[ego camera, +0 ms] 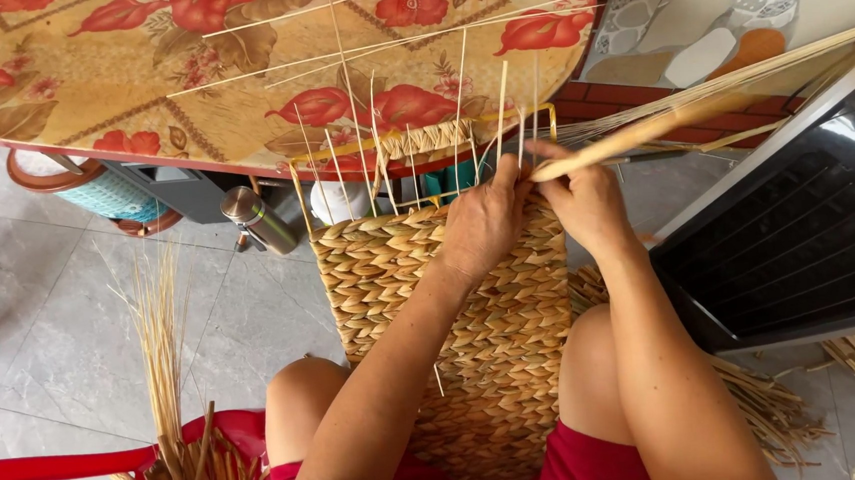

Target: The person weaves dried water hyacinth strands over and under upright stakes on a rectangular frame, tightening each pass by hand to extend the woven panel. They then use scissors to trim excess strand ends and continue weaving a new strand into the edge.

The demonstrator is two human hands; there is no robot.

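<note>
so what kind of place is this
Probably a home used as a weaving spot: a round table with a flowered cloth, a grey tiled floor, and loose straw beside the seated person, whose left hand and right hand work a half-woven basket.

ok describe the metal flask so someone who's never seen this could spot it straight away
Start at the round table with the red flower cloth across the top of the view. Just under its near edge, left of the woven basket panel that both hands work on, a small steel flask stands tilted on the grey tiled floor. It is the only shiny metal cylinder among the straw and plastic things.
</note>
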